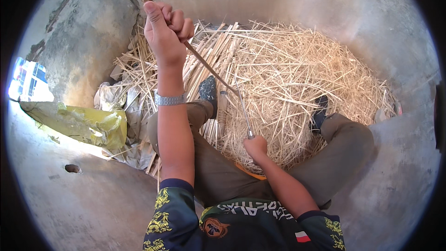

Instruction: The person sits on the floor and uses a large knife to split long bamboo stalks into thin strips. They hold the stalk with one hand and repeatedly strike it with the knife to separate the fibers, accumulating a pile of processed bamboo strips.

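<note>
- Left hand (167, 25): raised, clenched around a brown strip (209, 67) that slants down rightward between the hands, its lower end appearing to meet the blade.
- Right hand (255, 149): lower, wrapped around the handle of a thin-bladed knife (244, 109), blade pointing away from the body.
- Yellow sack (100, 123): crumpled, far left.
- Pale split sticks (204, 53): lying beyond the left forearm.
- Straw-like shavings (297, 79): heaped mostly right of the knife.

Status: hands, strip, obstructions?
Left hand raised, gripping brown strip. Right hand grips thin-bladed tool. Strip's lower end at its blade. Pale shavings heaped below.
</note>
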`<move>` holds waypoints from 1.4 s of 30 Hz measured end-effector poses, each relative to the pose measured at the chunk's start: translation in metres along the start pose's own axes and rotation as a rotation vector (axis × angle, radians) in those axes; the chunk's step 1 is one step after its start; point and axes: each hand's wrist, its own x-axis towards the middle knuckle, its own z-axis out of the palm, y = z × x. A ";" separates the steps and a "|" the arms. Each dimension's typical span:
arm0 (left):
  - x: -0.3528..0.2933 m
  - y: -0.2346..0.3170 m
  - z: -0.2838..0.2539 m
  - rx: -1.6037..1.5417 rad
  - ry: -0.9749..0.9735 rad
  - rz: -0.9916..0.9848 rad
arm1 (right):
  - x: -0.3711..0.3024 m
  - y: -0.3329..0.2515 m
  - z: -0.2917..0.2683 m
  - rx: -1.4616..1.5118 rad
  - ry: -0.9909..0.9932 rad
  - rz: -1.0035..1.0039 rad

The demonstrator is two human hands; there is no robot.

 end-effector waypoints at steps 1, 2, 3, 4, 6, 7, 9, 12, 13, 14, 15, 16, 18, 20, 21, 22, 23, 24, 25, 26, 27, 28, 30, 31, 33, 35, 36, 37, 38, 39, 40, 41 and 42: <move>0.001 0.003 -0.005 -0.050 -0.058 -0.067 | -0.001 -0.001 -0.002 -0.019 0.007 -0.001; 0.000 0.004 -0.007 -0.087 -0.098 -0.105 | -0.001 0.001 -0.003 0.010 -0.006 0.009; 0.001 0.005 -0.009 -0.111 -0.101 -0.112 | 0.002 0.003 -0.002 0.039 -0.018 0.020; 0.002 0.007 -0.009 -0.134 -0.104 -0.119 | 0.005 0.005 -0.002 0.068 -0.031 0.030; 0.002 0.004 -0.012 -0.185 -0.060 -0.121 | 0.016 0.014 0.003 0.076 -0.040 -0.048; 0.001 0.002 -0.015 -0.176 -0.026 -0.106 | 0.020 0.018 0.005 0.081 -0.045 -0.090; 0.003 0.002 -0.025 -0.152 0.045 -0.062 | 0.015 0.009 0.004 0.028 -0.042 -0.118; 0.001 0.006 -0.037 -0.147 0.048 -0.071 | 0.000 -0.011 -0.007 -0.133 -0.017 -0.201; 0.001 0.008 -0.038 -0.144 0.051 -0.068 | -0.005 -0.018 -0.011 -0.198 -0.005 -0.239; 0.001 0.008 -0.040 -0.124 0.075 -0.055 | -0.008 -0.023 -0.013 -0.220 -0.004 -0.241; 0.003 0.008 -0.040 -0.097 0.102 -0.041 | -0.009 -0.025 -0.014 -0.242 -0.004 -0.243; 0.005 0.009 -0.041 -0.070 0.129 -0.027 | -0.009 -0.027 -0.015 -0.265 -0.004 -0.246; 0.004 0.008 -0.040 0.000 0.212 0.010 | -0.004 -0.018 -0.013 -0.244 -0.062 -0.218; 0.005 0.005 -0.036 0.092 0.309 0.064 | 0.007 -0.003 -0.007 -0.132 -0.131 -0.159; 0.005 0.004 -0.032 0.095 0.302 0.071 | 0.013 0.004 -0.003 -0.025 -0.168 -0.113; 0.004 0.003 -0.028 0.096 0.293 0.079 | 0.020 0.012 0.001 0.083 -0.204 -0.067; 0.002 0.004 -0.028 0.112 0.293 0.090 | 0.016 0.008 0.002 0.033 -0.141 -0.105; 0.001 0.006 -0.031 0.063 0.274 0.078 | 0.007 -0.004 -0.003 -0.020 -0.076 -0.144; 0.002 0.006 -0.035 0.014 0.255 0.066 | 0.002 -0.011 -0.004 -0.072 -0.010 -0.183; 0.003 0.004 -0.032 -0.047 0.228 0.050 | 0.003 -0.010 -0.004 -0.020 -0.019 -0.172; 0.004 0.002 -0.028 -0.008 0.250 0.068 | 0.005 -0.009 -0.004 0.032 -0.026 -0.161; 0.004 0.001 -0.024 0.031 0.270 0.086 | 0.007 -0.008 -0.004 0.086 -0.033 -0.150; 0.005 -0.001 -0.021 0.132 0.335 0.150 | -0.008 -0.027 -0.009 0.174 -0.105 -0.069; 0.004 -0.003 -0.022 0.187 0.378 0.194 | -0.019 -0.039 -0.014 0.220 -0.140 -0.028; 0.003 -0.006 -0.014 0.260 0.428 0.254 | -0.038 -0.057 -0.021 0.314 -0.222 -0.058; -0.001 -0.007 -0.002 0.302 0.450 0.287 | -0.049 -0.068 -0.023 0.346 -0.235 -0.128; -0.004 -0.006 0.001 0.309 0.402 0.288 | -0.052 -0.071 -0.022 0.330 -0.207 -0.183; -0.006 -0.006 0.006 0.313 0.378 0.282 | -0.055 -0.075 -0.024 0.313 -0.178 -0.238; -0.008 -0.005 0.010 0.317 0.358 0.277 | -0.061 -0.081 -0.031 0.293 -0.179 -0.276; -0.011 -0.005 0.012 0.321 0.338 0.272 | -0.057 -0.077 -0.030 0.283 -0.151 -0.294; -0.016 -0.008 0.014 0.294 0.300 0.272 | -0.050 -0.071 -0.026 0.272 -0.124 -0.312; -0.020 -0.007 0.017 0.271 0.268 0.282 | -0.048 -0.069 -0.026 0.255 -0.103 -0.340; -0.022 -0.009 0.022 0.245 0.232 0.291 | -0.046 -0.066 -0.032 0.269 -0.171 -0.253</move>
